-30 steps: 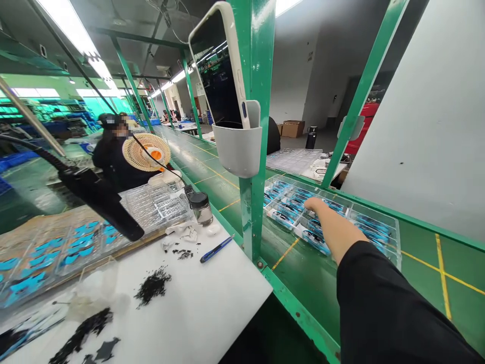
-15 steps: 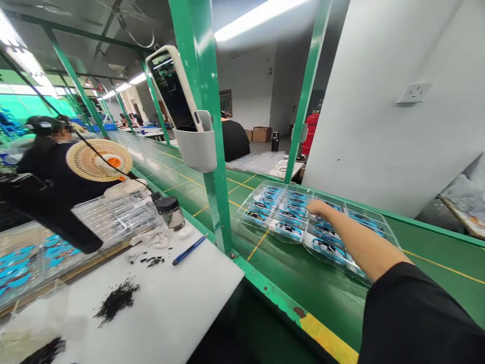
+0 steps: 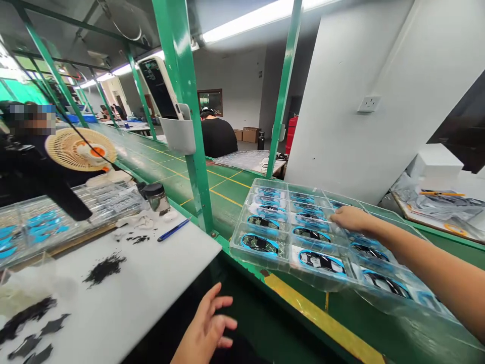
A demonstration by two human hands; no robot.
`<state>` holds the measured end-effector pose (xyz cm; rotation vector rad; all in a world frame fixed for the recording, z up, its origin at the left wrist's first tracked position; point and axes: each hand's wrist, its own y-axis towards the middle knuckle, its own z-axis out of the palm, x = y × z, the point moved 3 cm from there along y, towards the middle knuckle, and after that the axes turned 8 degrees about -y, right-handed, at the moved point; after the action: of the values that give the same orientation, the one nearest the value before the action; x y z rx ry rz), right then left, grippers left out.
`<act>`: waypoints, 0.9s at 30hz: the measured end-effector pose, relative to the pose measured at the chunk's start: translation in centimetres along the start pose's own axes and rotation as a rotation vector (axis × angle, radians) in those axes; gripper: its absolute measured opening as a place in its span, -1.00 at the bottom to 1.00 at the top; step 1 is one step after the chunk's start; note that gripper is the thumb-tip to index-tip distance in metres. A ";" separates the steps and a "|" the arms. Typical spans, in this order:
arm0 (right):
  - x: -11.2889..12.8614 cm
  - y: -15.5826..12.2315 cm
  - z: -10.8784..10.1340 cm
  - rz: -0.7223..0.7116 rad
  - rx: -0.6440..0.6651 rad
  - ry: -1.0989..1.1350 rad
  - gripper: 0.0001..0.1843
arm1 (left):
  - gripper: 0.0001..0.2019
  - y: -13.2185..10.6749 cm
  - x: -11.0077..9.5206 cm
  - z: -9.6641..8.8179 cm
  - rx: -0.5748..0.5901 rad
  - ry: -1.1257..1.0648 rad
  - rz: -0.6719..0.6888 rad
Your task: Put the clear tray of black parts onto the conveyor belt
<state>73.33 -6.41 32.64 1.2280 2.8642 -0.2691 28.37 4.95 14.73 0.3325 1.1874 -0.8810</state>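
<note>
A clear plastic compartmented tray (image 3: 237,237) reaches over the near edge of the green conveyor belt (image 3: 223,205). Its cells hold blue-rimmed black parts (image 3: 321,262) in rows. My right hand (image 3: 350,218) lies across the tray's far side, fingers curled over a cell wall, with my bare forearm stretching in from the right. My left hand (image 3: 206,323) is low in front of the white table's edge, fingers apart, holding nothing. It touches neither the tray nor the table.
A white table (image 3: 125,273) at left carries black scraps, a blue pen (image 3: 173,229) and a lidded glass jar (image 3: 156,198). Beside it are a round fan (image 3: 81,149) and a tray of blue pieces (image 3: 38,227). A green post (image 3: 199,192) rises nearby. A seated person (image 3: 217,137) works beyond.
The tray has come toward me and now overhangs the conveyor's near edge. My left hand has entered the view, and the view has swung right.
</note>
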 end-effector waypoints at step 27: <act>28.0 -18.5 -0.9 -0.655 0.150 -0.082 -0.61 | -0.16 -25.6 -1.5 -6.8 -0.907 -0.421 0.865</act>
<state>40.68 1.36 34.11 0.2312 3.1158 -0.5279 4.71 -6.31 18.98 -0.1014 0.8078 0.3591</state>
